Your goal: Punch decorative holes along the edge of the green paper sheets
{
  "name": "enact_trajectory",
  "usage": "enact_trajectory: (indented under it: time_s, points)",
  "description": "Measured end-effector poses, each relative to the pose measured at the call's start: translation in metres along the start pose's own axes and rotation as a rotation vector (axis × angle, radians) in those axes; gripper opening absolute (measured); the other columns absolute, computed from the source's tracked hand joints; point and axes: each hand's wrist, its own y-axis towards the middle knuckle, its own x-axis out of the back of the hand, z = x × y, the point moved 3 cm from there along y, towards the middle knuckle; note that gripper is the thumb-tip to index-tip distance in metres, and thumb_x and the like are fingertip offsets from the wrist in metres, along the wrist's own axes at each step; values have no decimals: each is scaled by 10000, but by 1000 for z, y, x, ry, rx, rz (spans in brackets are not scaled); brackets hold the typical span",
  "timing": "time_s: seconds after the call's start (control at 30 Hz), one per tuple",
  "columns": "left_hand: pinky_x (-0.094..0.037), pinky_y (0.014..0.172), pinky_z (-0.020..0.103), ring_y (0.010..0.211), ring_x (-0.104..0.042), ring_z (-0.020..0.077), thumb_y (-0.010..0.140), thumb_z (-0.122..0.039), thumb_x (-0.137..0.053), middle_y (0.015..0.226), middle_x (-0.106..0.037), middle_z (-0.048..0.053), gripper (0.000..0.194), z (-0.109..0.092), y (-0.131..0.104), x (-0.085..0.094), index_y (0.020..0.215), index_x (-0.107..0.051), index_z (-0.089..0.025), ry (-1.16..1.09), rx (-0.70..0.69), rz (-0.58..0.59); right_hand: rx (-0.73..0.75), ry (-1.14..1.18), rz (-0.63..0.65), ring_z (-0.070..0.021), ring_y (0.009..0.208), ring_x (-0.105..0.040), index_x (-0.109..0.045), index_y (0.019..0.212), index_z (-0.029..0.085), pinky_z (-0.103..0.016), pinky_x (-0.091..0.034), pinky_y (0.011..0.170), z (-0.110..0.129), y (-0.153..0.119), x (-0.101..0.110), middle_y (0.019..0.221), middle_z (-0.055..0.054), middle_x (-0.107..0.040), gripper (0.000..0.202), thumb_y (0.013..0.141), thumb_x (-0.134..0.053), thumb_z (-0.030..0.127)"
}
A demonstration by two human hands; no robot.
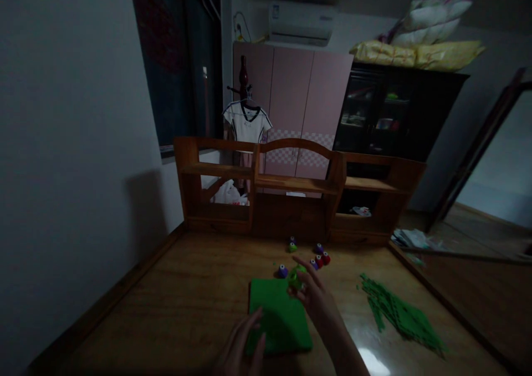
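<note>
My right hand (311, 293) grips a small bright-green toy piece (296, 277) between thumb and fingers, with the index finger stretched out. It is held over the far right part of a square green mat (280, 315). My left hand (245, 337) is at the mat's near left edge, its fingers apart and nothing in them; whether it touches the mat I cannot tell. Just beyond the mat is a purple toy piece with a white eye-like spot (283, 271). Further back are a green toy piece (292, 247), a purple one (319, 249) and a red one (326, 258).
Green cut strips and perforated sheet (401, 312) lie on the wooden tabletop (174, 293) to the right. A wooden shelf unit (297, 184) borders the back. A white wall (83, 171) rises on the left, and a raised wooden edge (449, 306) runs along the right.
</note>
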Motion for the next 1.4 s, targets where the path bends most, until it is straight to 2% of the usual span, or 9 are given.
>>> enact_trajectory:
  time_s: [0.13, 0.27, 0.43, 0.63, 0.73, 0.87, 0.97, 1.2, 1.4]
  points:
    - [-480, 929, 303, 1132, -528, 177, 843, -291, -535, 1250, -533, 46, 433, -36, 17, -3, 1269, -460, -275, -72, -66, 138, -89, 180, 8, -206, 856, -626, -634, 1036, 223, -311, -492, 767, -14, -62, -8, 1057, -75, -605, 343, 754, -679, 412]
    - [-464, 957, 337, 1146, -513, 194, 820, -288, -567, 1253, -527, 55, 437, -52, 25, -20, 1250, -494, -275, -165, -32, 279, -135, 269, -155, -224, 915, -625, -650, 968, 215, -307, -496, 782, -36, -79, 0, 1062, -81, -621, 371, 659, -770, 381]
    - [-493, 911, 357, 1073, -555, 208, 798, -211, -557, 1155, -581, 58, 349, -42, 21, -37, 1142, -582, -259, -212, 57, 238, -127, 179, -250, -228, 821, -642, -656, 906, 203, -316, -524, 691, -47, -74, 8, 963, -88, -649, 401, 630, -758, 476]
    - [-502, 890, 323, 1053, -568, 203, 813, -276, -547, 1165, -576, 70, 325, -22, 13, -39, 1131, -594, -232, -178, 70, 200, 7, -104, -71, -227, 865, -616, -636, 912, 197, -295, -501, 713, -35, -76, -8, 887, -56, -651, 297, 731, -690, 427]
    - [-492, 903, 312, 1070, -558, 194, 840, -291, -505, 1192, -558, 68, 314, -21, 12, -39, 1137, -592, -232, -161, 70, 222, 53, -159, -16, -226, 889, -608, -608, 941, 195, -304, -485, 762, -34, -77, -13, 924, -56, -651, 310, 705, -729, 354]
    - [-451, 955, 310, 1145, -505, 181, 860, -317, -473, 1302, -469, 37, 363, -22, 23, -39, 1217, -529, -283, -122, 51, 336, 119, -282, -86, -212, 842, -606, -584, 938, 182, -290, -484, 722, -32, -69, -2, 887, -50, -644, 297, 725, -713, 344]
    - [-396, 1005, 327, 1202, -447, 194, 807, -371, -556, 1338, -428, 26, 476, -7, 49, -38, 1269, -473, -297, -36, 20, 414, 201, -345, -195, -203, 800, -607, -567, 939, 181, -282, -488, 680, -22, -50, 17, 836, -37, -637, 287, 768, -659, 392]
    - [-257, 1071, 386, 1294, -316, 263, 675, -341, -672, 1380, -380, 118, 685, 69, 105, -41, 1292, -431, -166, 164, -9, 608, 403, -619, -355, -198, 710, -632, -529, 1027, 177, -283, -496, 632, 7, 0, 49, 827, -47, -639, 413, 773, -606, 494]
    - [-245, 1061, 381, 1277, -331, 267, 690, -333, -646, 1344, -433, 90, 578, 85, 105, -45, 1230, -493, -195, 238, -26, 686, 256, -542, -182, -208, 778, -652, -462, 1076, 208, -304, -515, 681, -29, 11, 40, 925, -65, -634, 364, 861, -469, 502]
